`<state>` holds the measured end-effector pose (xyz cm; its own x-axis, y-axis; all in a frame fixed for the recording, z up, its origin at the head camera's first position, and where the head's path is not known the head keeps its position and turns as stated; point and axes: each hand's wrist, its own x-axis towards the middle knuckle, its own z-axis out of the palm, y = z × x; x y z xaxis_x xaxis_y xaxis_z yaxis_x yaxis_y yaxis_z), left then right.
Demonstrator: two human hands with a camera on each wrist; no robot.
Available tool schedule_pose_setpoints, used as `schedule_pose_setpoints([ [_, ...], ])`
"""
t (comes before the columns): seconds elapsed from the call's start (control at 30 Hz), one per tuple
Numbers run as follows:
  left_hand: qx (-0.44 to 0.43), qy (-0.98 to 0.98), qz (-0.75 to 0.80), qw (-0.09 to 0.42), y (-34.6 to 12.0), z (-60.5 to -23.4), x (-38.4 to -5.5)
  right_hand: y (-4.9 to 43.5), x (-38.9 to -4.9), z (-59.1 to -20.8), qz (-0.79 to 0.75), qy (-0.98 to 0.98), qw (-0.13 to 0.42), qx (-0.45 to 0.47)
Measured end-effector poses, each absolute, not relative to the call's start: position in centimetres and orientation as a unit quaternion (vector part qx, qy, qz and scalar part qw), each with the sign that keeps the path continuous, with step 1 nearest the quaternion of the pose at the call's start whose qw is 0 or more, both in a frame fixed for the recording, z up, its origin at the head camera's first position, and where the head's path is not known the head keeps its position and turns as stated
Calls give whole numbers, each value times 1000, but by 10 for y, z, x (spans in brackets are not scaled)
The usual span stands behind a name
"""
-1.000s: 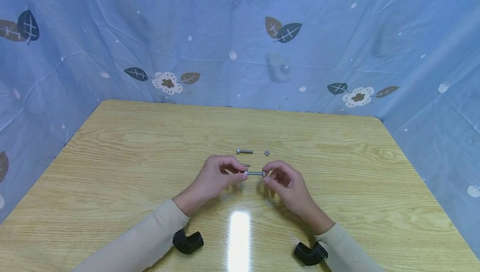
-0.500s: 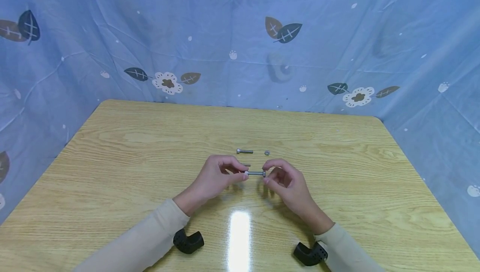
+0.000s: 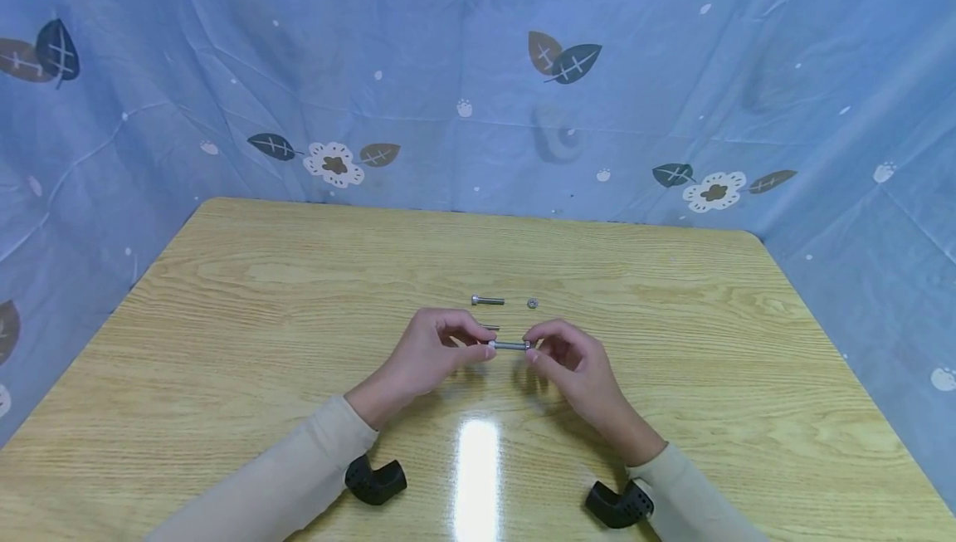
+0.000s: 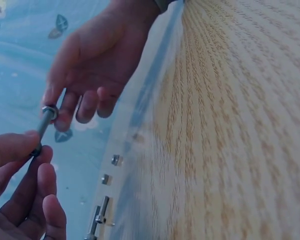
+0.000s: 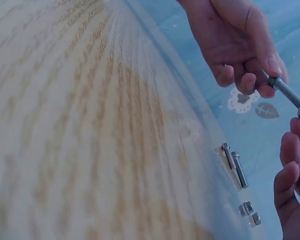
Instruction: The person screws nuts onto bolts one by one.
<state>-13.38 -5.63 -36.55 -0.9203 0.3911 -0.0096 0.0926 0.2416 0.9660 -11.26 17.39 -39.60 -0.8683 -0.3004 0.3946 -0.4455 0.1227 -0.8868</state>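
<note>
Held level above the table is a steel bolt [image 3: 511,346], its shaft spanning the gap between both hands. My left hand [image 3: 436,353] pinches the bolt's head end between thumb and fingers. At the other end sits a hex nut [image 4: 50,111] around the bolt's tip, and my right hand [image 3: 569,368] grips it with thumb and index finger. The right wrist view shows the same bolt [image 5: 287,92] with the nut by my right fingers [image 5: 291,149]. How far the nut is threaded on cannot be told.
Beyond the hands lie a bolt [image 3: 489,301] and a nut [image 3: 533,303] on the wooden table [image 3: 299,276]. A second bolt [image 3: 490,328] is partly hidden by my left hand. A second nut [image 5: 255,219] shows in the right wrist view. Blue patterned cloth [image 3: 448,69] hangs behind.
My right thumb and index finger shift slightly around the nut, parting from it a little and then closing on it again. My left hand and the bolt stay almost still.
</note>
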Motion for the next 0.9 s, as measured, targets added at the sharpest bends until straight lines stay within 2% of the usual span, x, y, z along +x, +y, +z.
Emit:
schedule_pose_setpoints([
  [0.33, 166, 780, 591, 119, -55, -367, -132, 176, -112, -396, 595, -777, 10, 205],
  [0.63, 156, 783, 591, 120, -56, -369, -132, 177, -112, -397, 593, -763, 64, 248],
  [0.9, 159, 778, 596, 121, -56, -368, -131, 176, -111, -397, 595, -757, 70, 262],
])
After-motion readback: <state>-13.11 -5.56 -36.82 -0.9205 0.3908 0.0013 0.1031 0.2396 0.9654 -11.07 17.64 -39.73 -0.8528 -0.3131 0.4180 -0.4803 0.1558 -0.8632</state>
